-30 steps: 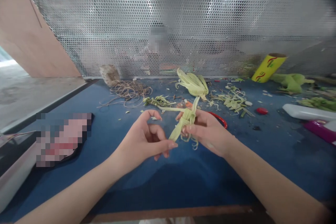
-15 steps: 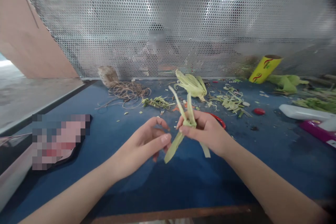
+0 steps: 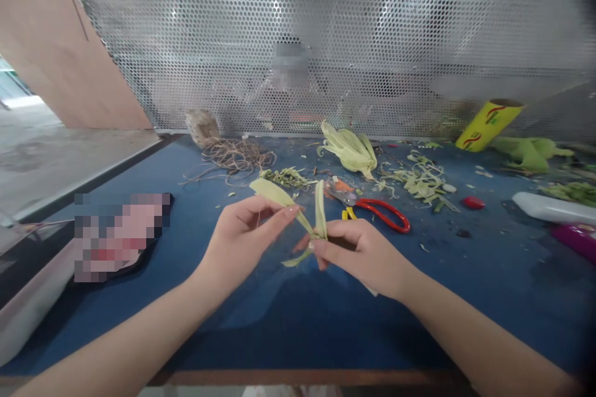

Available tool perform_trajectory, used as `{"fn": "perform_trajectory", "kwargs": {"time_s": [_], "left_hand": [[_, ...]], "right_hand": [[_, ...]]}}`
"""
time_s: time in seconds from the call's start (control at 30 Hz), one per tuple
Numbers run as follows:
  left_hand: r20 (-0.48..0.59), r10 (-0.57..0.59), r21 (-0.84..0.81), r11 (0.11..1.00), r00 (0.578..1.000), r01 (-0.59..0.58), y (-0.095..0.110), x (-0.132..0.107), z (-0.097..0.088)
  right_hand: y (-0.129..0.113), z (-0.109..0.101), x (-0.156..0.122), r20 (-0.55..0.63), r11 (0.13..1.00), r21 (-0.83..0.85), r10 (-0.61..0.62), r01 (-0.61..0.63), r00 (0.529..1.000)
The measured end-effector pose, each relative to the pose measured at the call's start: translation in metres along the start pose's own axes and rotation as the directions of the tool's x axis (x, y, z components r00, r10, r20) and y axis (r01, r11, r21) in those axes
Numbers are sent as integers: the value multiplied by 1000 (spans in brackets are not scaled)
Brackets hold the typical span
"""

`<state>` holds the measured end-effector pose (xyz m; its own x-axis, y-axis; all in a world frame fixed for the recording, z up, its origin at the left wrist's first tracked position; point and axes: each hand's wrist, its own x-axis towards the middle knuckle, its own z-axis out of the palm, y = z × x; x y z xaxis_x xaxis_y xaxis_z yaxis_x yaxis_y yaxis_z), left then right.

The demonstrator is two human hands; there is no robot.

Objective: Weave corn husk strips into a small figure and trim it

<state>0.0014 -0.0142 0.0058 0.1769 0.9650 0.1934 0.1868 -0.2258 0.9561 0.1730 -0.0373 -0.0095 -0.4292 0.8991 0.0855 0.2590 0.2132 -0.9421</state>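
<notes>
Several pale green strips of leaf, like corn husk (image 3: 320, 209), come together where my right hand (image 3: 354, 254) pinches them. My left hand (image 3: 254, 226) grips one broad strip between thumb and forefinger, its wide end sticking out to the upper left. A thinner strip curls down below the meeting point. Just beyond my right hand lie red-handled cutters (image 3: 384, 212), with something yellow (image 3: 348, 214) partly hidden behind the fingers. Farther back rests a whole pale green husk (image 3: 349, 150).
A tangle of brown twine (image 3: 239, 156) and its ball lie back left, green scraps (image 3: 423, 178) behind. A yellow tube (image 3: 488, 125) leans back right, near a white object (image 3: 549, 206). The phone-like object (image 3: 125, 236) lies left. Perforated metal (image 3: 372, 31) rises behind the blue table (image 3: 261, 335).
My left hand, empty before, has closed on a husk strip and pulled it to the upper left. My right hand keeps its pinch. The view has shifted, uncovering the red-handled cutters.
</notes>
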Motion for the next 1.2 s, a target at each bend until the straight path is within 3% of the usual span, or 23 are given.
{"fn": "perform_trajectory", "kwargs": {"time_s": [0.07,0.17,0.27,0.4,0.6,0.67,0.77,0.83,0.97,1.1,1.2], "left_hand": [[37,-9,-38,999,999,10,-1,0,0],[255,-17,-108,993,967,46,-4,-2,4],[354,-51,-20,998,934,62,-10,-5,10],[271,-62,74,996,961,43,-14,-7,15],[206,-89,-102,988,974,112,-12,-4,18],[203,-124,-161,974,971,158,-12,-4,18],[207,-178,-197,956,962,219,-14,-4,19],[218,-202,-216,944,955,249,-15,-5,20],[235,-235,-244,925,943,291,-15,-5,19],[156,-286,-183,932,945,312,-10,-5,19],[109,-318,-108,938,942,330,-6,-7,20]], "right_hand": [[1,0,0,-23,1000,8,-4,4,1000],[2,0,1,-76,999,36,13,-10,997],[3,1,3,-150,1000,22,-6,9,989],[5,4,3,-215,995,-88,-72,54,974],[6,8,-1,-239,967,-253,-87,25,967],[6,7,-1,-327,953,-303,-125,21,937],[6,4,0,-484,932,-361,-199,13,852],[6,2,2,-522,931,-364,-221,19,824],[7,0,3,-484,939,-339,-229,60,844],[5,-6,3,-483,971,-224,-186,85,856],[3,-11,4,-530,979,-184,-174,87,830]]}}
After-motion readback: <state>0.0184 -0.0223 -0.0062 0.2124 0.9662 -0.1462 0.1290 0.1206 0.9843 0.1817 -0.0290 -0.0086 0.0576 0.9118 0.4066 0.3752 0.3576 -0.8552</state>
